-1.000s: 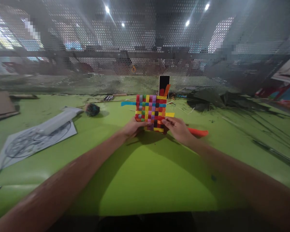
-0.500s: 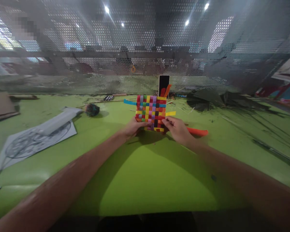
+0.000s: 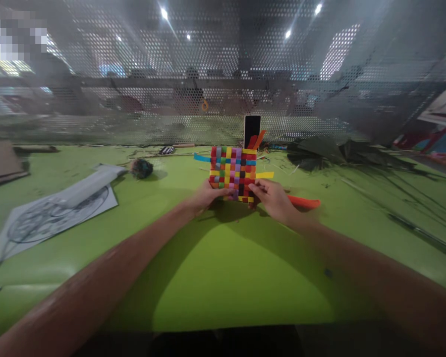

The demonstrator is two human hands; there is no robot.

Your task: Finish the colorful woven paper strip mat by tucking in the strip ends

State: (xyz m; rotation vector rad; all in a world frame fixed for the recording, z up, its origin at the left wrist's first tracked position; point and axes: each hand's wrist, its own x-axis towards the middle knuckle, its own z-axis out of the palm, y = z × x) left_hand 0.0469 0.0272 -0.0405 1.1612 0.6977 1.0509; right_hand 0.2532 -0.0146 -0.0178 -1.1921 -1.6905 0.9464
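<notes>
Woven square point(image 3: 231, 168): multicoloured strips, held up over the middle of the green table point(image 3: 238, 277); cannot tell whether its lower edge touches.
Left hand point(image 3: 205, 196): grasping the lower left corner, thumb across the front.
Right hand point(image 3: 274, 198): pinching the lower right edge.
Loose ends: blue strip point(image 3: 201, 157) left, yellow strip point(image 3: 265, 175) right.
Behind: upright dark-faced device point(image 3: 251, 126).
Farther left: dark ball point(image 3: 141, 169), printed sheet point(image 3: 92, 208).
Farther right: dark leaves point(image 3: 312, 151).
</notes>
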